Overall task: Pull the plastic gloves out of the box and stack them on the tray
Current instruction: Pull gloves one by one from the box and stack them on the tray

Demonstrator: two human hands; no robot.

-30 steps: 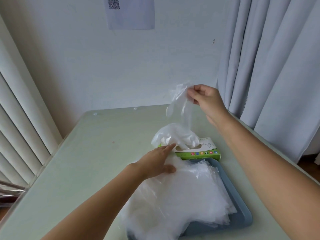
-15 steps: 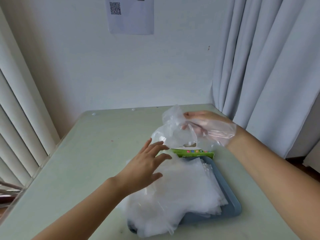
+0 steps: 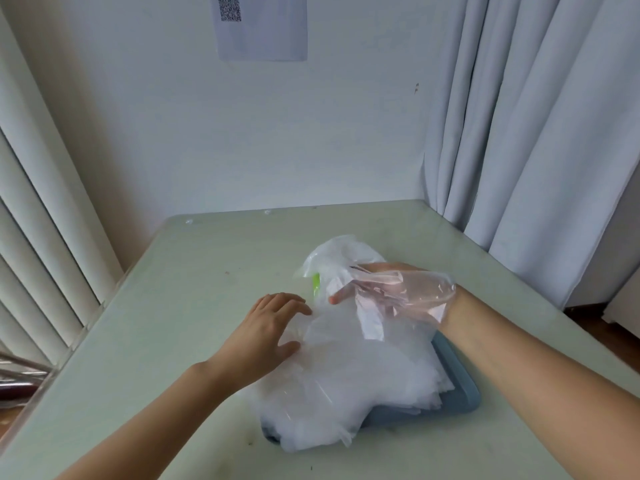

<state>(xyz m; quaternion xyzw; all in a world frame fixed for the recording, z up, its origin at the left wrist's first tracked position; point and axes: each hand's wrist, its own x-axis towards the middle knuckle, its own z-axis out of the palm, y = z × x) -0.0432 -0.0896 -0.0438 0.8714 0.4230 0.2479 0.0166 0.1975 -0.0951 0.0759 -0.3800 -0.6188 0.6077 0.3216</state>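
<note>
Pale green desk (image 3: 166, 306) against a white wall, curtains (image 3: 536, 133) at 2 o'clock. A blue tray (image 3: 462, 398) carries a heap of plastic gloves (image 3: 346, 379). The left hand (image 3: 273, 327) lies flat and relaxed on the heap's 9 o'clock edge. At 12 o'clock the right hand (image 3: 398, 294) has one glove (image 3: 372, 323) draped over it; I cannot tell whether it is grasping it. A green box (image 3: 316, 289) peeks out just beside its thumb.

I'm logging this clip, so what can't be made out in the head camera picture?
Green cardboard glove box: head view, only a sliver shows; bunched clear plastic gloves cover the rest.
Blue-grey plastic tray: head view, mostly buried under the glove pile.
Right hand: head view, draped in a clear glove, so its grip is unclear.
QR-code paper sheet: head view, top cut off.
</note>
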